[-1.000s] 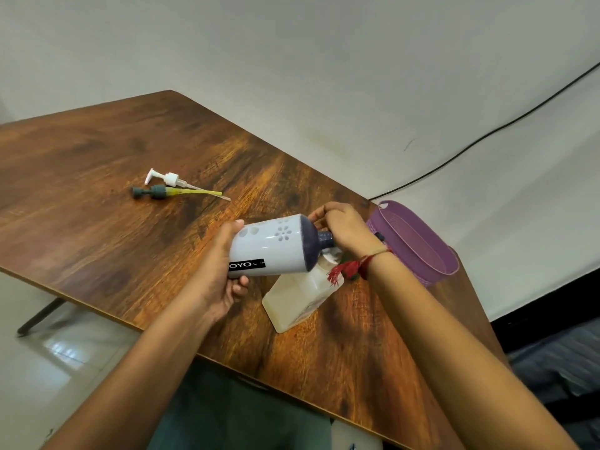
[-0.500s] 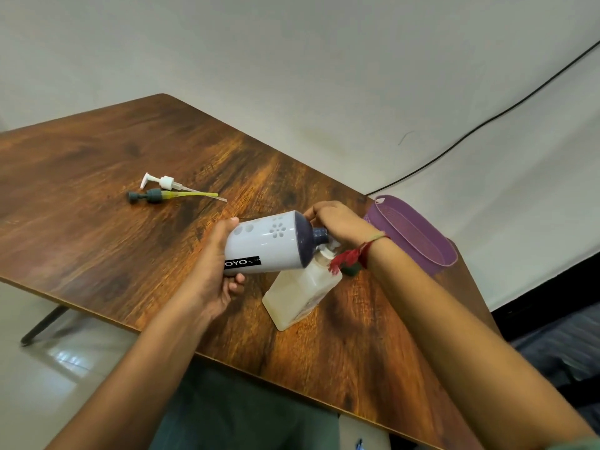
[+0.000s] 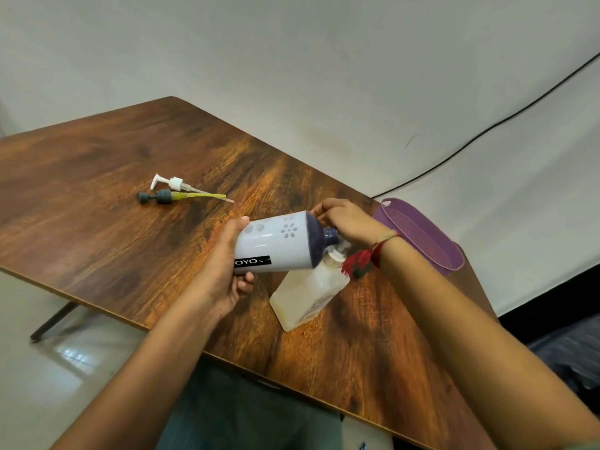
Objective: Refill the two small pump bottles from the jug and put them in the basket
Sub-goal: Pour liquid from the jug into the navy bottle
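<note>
My left hand [image 3: 224,271] grips the base end of a white jug [image 3: 276,245] with a dark navy top. The jug lies almost on its side in the air. Its mouth rests at the open neck of a small translucent bottle [image 3: 308,293] that stands on the wooden table [image 3: 97,222] and holds pale liquid. My right hand [image 3: 350,222] curls over the jug's neck, just above the small bottle's mouth. A purple basket [image 3: 422,235] sits right behind that hand at the table's far right corner. Only one small bottle is in view.
Two loose pump heads lie side by side at the middle left of the table: a white one [image 3: 172,182] and a dark one with a yellow tube [image 3: 168,197]. A black cable [image 3: 487,131] runs along the wall behind the basket. The table's near edge lies under my forearms.
The jug's mouth has dipped slightly lower onto the small bottle's neck. Both hands keep their hold and stay in place.
</note>
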